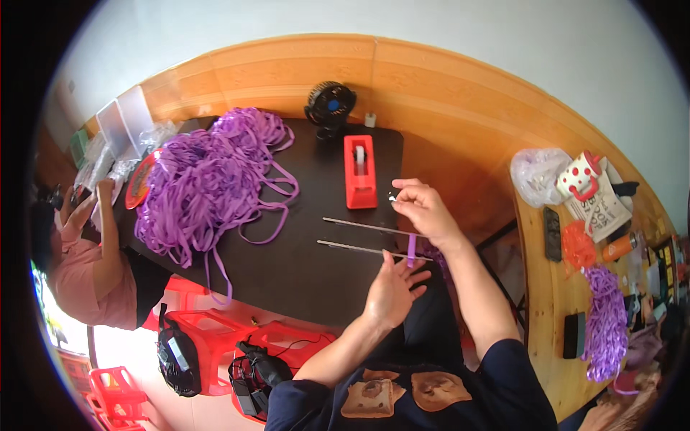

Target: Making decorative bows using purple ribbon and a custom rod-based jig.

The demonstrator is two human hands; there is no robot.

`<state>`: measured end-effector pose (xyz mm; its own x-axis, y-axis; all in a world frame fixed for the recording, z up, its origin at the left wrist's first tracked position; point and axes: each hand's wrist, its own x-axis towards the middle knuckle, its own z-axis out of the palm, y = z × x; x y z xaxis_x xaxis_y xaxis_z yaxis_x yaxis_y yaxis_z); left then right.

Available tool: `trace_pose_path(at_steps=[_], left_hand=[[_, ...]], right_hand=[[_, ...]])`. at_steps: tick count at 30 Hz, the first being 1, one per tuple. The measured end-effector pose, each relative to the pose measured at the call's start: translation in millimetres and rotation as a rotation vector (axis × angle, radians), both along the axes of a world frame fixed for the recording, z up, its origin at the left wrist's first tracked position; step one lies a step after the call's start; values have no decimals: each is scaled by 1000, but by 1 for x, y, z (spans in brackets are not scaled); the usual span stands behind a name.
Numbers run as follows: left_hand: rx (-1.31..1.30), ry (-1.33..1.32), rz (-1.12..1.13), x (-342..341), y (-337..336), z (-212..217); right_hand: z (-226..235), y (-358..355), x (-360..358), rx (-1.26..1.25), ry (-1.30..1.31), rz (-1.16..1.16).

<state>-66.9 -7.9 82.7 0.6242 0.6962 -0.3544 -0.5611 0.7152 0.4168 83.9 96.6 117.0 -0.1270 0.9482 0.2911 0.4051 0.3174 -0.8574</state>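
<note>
Two thin metal rods (pixel 359 248) run roughly side by side over the right edge of the dark table. A short loop of purple ribbon (pixel 412 250) spans both rods near their right ends. My left hand (pixel 392 293) is open just below this ribbon, palm up, its thumb by the lower rod and its fingers spread. Above the rods, my right hand (pixel 420 210) pinches a small, pale, shiny bit that looks like clear tape. A red tape dispenser (pixel 361 194) with a roll in it stands just left of my right hand.
A large heap of purple ribbon (pixel 208 179) covers the table's left side, near a black fan (pixel 330 104). Another person (pixel 97 273) works at far left. A wooden table (pixel 550 309) at right holds a phone, bags and more ribbon. Red stools (pixel 208 327) stand below.
</note>
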Motion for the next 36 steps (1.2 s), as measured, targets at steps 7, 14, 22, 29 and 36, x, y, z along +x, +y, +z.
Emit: trace_pose_path(at_steps=[7, 14, 22, 29, 36], left_hand=[[41, 35, -2, 0, -1, 6], [38, 50, 2, 0, -1, 9], [41, 53, 4, 2, -1, 8], [54, 36, -4, 1, -1, 9], [16, 54, 4, 2, -1, 10]], right_hand=[[8, -40, 56, -467, -47, 318], [-24, -32, 58, -334, -172, 395], [-35, -27, 61, -298, -255, 384], [-28, -26, 58, -297, -353, 362], [-22, -29, 35, -335, -416, 149]])
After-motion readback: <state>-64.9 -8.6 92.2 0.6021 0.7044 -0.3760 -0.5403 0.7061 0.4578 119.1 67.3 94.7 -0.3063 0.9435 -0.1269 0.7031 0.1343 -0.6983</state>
